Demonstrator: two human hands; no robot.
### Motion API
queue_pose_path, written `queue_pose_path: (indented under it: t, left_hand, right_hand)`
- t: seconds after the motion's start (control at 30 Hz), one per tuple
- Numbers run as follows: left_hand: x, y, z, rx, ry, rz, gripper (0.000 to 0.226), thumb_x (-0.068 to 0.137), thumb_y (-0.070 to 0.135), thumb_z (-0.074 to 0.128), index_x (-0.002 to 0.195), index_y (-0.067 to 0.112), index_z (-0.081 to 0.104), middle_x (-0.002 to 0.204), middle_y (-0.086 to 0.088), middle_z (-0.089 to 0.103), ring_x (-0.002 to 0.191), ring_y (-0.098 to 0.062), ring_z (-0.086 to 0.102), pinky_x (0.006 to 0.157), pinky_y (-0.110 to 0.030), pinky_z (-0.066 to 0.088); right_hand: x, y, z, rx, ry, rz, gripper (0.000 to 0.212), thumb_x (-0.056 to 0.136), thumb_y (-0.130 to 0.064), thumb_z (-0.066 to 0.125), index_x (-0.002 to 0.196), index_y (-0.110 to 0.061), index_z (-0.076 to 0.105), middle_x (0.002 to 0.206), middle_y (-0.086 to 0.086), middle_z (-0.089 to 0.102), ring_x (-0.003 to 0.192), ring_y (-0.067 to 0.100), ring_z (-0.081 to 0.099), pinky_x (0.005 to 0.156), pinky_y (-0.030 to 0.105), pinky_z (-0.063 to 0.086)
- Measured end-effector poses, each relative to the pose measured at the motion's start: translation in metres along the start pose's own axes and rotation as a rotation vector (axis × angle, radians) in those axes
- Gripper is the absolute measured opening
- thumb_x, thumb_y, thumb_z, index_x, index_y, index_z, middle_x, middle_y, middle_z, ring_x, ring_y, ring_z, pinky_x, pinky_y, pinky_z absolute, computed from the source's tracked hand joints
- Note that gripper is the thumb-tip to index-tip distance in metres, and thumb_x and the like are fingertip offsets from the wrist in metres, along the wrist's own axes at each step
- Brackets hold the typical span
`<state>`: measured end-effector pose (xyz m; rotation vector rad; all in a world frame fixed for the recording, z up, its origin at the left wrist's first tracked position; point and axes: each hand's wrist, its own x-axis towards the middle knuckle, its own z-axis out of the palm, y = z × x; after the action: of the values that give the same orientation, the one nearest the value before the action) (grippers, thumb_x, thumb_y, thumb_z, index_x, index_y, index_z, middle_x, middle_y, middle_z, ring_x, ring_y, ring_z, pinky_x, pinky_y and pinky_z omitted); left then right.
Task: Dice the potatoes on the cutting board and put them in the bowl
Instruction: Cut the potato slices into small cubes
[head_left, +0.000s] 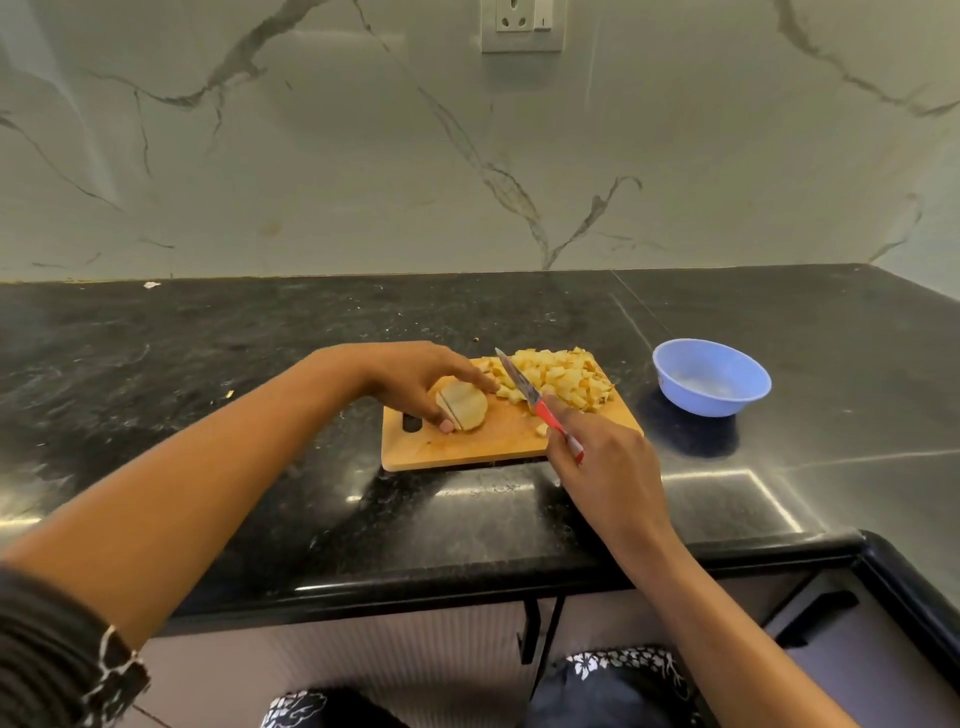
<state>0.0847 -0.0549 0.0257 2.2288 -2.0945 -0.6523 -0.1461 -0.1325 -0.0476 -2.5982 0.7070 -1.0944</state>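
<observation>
Left fingers (470, 375) curl over potato (467, 410); right fingers (569, 423) grip knife (517, 379).

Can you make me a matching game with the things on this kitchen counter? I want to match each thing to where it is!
Things:
1 bowl
2 knife
3 potato half
4 diced pieces

Places:
A gripped in the right hand
B held under the left hand
C piled on the cutting board, far right end
D on the counter, right of the cutting board

Pairs: 1-D, 2-A, 3-B, 4-C.
</observation>
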Motion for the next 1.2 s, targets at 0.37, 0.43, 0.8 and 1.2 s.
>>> queue_pose_path:
  t: [0.37,0.43,0.8,1.2]
  left_hand:
    - [0.011,-0.007,-0.012,0.05,-0.028,-0.007,0.057,0.082,0.024,0.073,0.132,0.037,0.051,0.142,0.014,0.043,0.131,-0.006,0.033,0.107,-0.029,0.02]
    - [0.011,-0.007,-0.011,0.066,-0.004,-0.006,0.053,0.081,0.025,0.073,0.13,0.035,0.054,0.137,0.012,0.047,0.127,-0.008,0.039,0.105,-0.027,0.024]
    - [-0.011,0.002,0.021,0.203,0.279,-0.179,0.065,0.076,0.061,0.064,0.126,0.019,0.061,0.114,0.002,0.061,0.091,-0.009,0.052,0.082,-0.024,0.043]
    - [-0.044,0.031,0.084,0.1,0.684,-0.321,0.058,0.093,0.047,0.05,0.143,0.018,0.041,0.144,0.003,0.045,0.128,-0.012,0.046,0.109,-0.027,0.028]
  right_hand:
    - [-0.001,0.001,-0.001,0.038,0.004,0.007,0.041,0.09,-0.018,0.063,0.13,-0.021,0.056,0.064,-0.007,0.06,0.052,0.008,0.048,0.045,0.032,0.044]
    - [-0.001,0.001,-0.001,0.044,0.007,0.011,0.041,0.089,-0.017,0.063,0.13,-0.02,0.056,0.064,-0.007,0.061,0.052,0.008,0.047,0.045,0.031,0.043]
    - [-0.003,-0.006,-0.003,-0.008,-0.027,-0.033,0.041,0.085,-0.015,0.067,0.126,-0.018,0.061,0.065,-0.004,0.064,0.052,0.009,0.049,0.043,0.028,0.041]
    - [-0.009,-0.029,-0.01,-0.141,-0.2,-0.001,0.04,0.095,-0.027,0.05,0.135,-0.028,0.051,0.09,-0.007,0.07,0.07,0.006,0.054,0.06,0.02,0.036]
